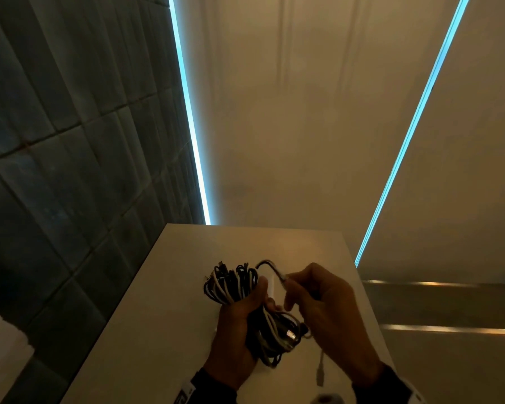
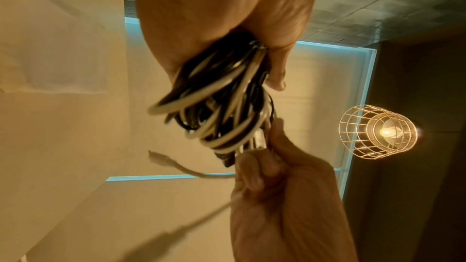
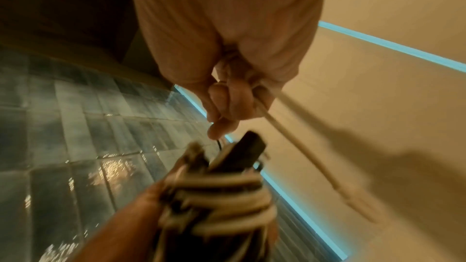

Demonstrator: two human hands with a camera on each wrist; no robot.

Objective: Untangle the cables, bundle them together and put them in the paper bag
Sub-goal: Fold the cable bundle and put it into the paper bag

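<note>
A coiled bundle of black and white cables (image 1: 233, 282) is held above the white table (image 1: 146, 316). My left hand (image 1: 239, 322) grips the bundle round its middle, and loops stick out above and below the fist. My right hand (image 1: 312, 295) pinches a cable end (image 1: 274, 268) that arcs out of the bundle's top. A white cable end with a plug (image 1: 320, 371) hangs below the right hand. The left wrist view shows the cable loops (image 2: 214, 107) and the right hand (image 2: 272, 176) beside them. In the right wrist view the wrapped bundle (image 3: 221, 196) is blurred. No paper bag is in view.
A dark tiled wall (image 1: 56, 170) stands left of the table. A cream wall with two lit blue strips (image 1: 190, 118) rises behind it. A wire-cage lamp (image 2: 378, 131) glows overhead. A small white object (image 1: 414, 399) peeks in at the bottom edge.
</note>
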